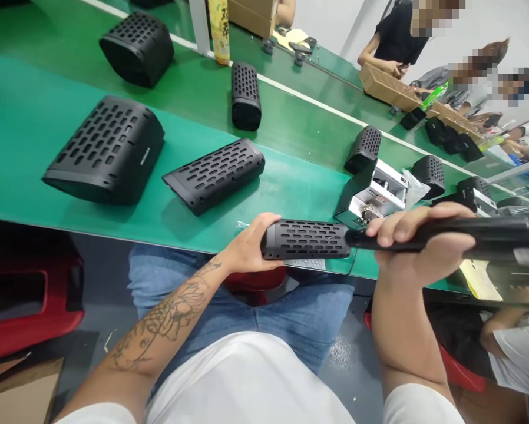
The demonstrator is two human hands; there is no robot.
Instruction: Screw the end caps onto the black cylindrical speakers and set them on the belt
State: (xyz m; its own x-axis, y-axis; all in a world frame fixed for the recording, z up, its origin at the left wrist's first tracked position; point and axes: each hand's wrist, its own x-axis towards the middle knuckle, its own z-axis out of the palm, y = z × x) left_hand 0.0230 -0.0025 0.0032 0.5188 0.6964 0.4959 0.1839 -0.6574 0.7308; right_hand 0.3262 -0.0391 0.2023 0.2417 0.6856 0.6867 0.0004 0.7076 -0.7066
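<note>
My left hand (249, 246) grips the near-left end of a black housing with slotted perforations (311, 238), which lies sideways at the front edge of the bench. A long black power screwdriver (503, 232) is in my right hand (417, 244), fingers wrapped around its body. Its narrow front end meets the right end of the housing; the exact contact is hidden. Just behind the tool stands a silver and black metal device (374, 194). Left of my hands, another slotted black housing (218, 174) lies on the green mat.
Larger slotted black units (109, 150) stand at the left, with a smaller one (245, 97) on the green conveyor. A yellow bottle (220, 32) stands by a white post (199, 26). Co-workers sit across and at right. A red stool (61, 294) is at left.
</note>
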